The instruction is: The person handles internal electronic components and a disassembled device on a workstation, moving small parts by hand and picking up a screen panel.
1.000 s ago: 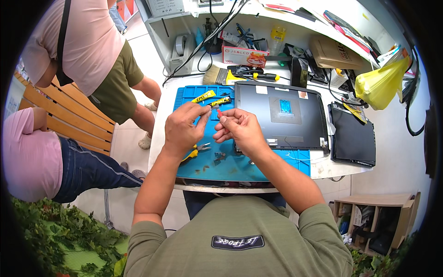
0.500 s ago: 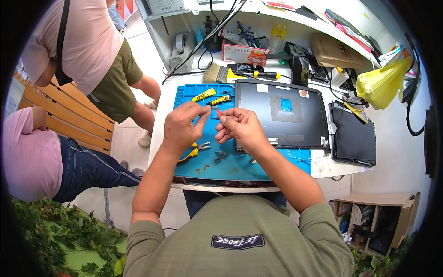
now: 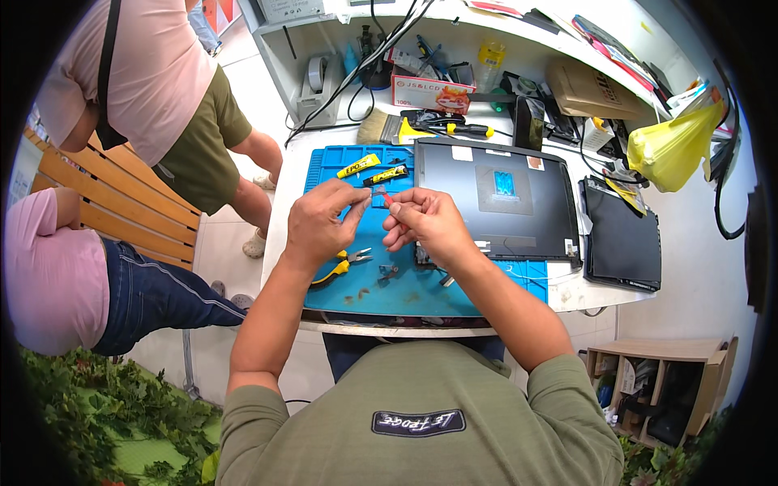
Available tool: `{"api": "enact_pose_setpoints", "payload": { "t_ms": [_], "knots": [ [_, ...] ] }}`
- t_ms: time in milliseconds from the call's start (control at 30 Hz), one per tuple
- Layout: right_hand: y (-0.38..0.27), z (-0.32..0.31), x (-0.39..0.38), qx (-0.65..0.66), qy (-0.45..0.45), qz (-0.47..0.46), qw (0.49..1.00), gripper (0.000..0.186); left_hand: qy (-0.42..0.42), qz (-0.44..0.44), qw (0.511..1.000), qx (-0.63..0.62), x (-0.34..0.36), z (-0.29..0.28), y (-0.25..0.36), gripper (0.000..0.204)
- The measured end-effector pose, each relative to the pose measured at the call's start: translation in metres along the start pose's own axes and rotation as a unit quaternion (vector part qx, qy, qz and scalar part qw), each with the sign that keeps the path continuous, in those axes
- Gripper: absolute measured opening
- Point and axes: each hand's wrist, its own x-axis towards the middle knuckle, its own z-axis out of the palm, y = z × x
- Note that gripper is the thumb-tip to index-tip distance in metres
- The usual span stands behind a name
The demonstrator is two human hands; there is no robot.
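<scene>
The fingertips of both hands meet over the blue mat (image 3: 421, 287), pinched narrow on a small red thing (image 3: 386, 197), too small to tell what it is. The left hand (image 3: 318, 223) grips one end of it between thumb and forefinger, the other fingers curled in. The right hand (image 3: 428, 223) grips the other end, its fingers folded toward the palm. The red thing sits above the far part of the mat, just this side of two glue tubes.

Those tubes, one yellow (image 3: 358, 166) and one black (image 3: 386, 175), lie side by side on the far left part of the mat. Under the left wrist, on the mat, lie pliers with yellow handles (image 3: 340, 266). A few small dark parts (image 3: 387, 270) lie on the mat near the pliers, below the hands.

A laptop (image 3: 498, 198), lid shut and dark, covers the right part of the mat, touching the right hand's knuckles. A second dark laptop (image 3: 622, 239) lies off the mat to its right. Beyond the mat are a brush (image 3: 381, 128), a red and white box (image 3: 434, 93), a cardboard box (image 3: 590, 91) and a yellow plastic bag (image 3: 671, 150).

Left of the mat, off the table, one person stands in a pink shirt (image 3: 142, 69), and another sits on a wooden bench (image 3: 113, 194).
</scene>
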Motion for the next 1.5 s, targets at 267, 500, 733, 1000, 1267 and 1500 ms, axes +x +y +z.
{"api": "enact_pose_setpoints", "payload": {
  "t_ms": [267,500,733,1000,1267,1500],
  "knots": [
    [0.000,-0.003,-0.001,-0.008,0.002,0.012,1.000,0.025,0.018,-0.020,1.000,-0.007,-0.001,-0.006,-0.005,0.012],
    [0.004,0.000,0.005,-0.023,-0.001,0.016,1.000,0.025,-0.028,-0.015,0.999,0.028,-0.003,-0.002,0.001,0.008],
    [0.004,0.003,0.012,-0.043,0.013,0.035,0.998,0.025,-0.026,-0.004,0.998,0.063,-0.003,0.001,-0.001,0.006],
    [0.007,0.001,0.015,-0.056,0.020,0.043,0.997,0.023,-0.030,-0.032,0.996,0.072,-0.009,0.007,-0.006,0.007],
    [0.004,0.007,0.020,-0.054,0.023,0.069,0.996,0.023,-0.014,-0.061,0.995,0.077,-0.012,0.007,-0.011,0.008],
    [0.004,0.008,0.019,-0.025,0.033,0.075,0.996,0.024,-0.012,-0.054,0.996,0.073,-0.014,0.008,-0.013,0.009]
  ]
}}
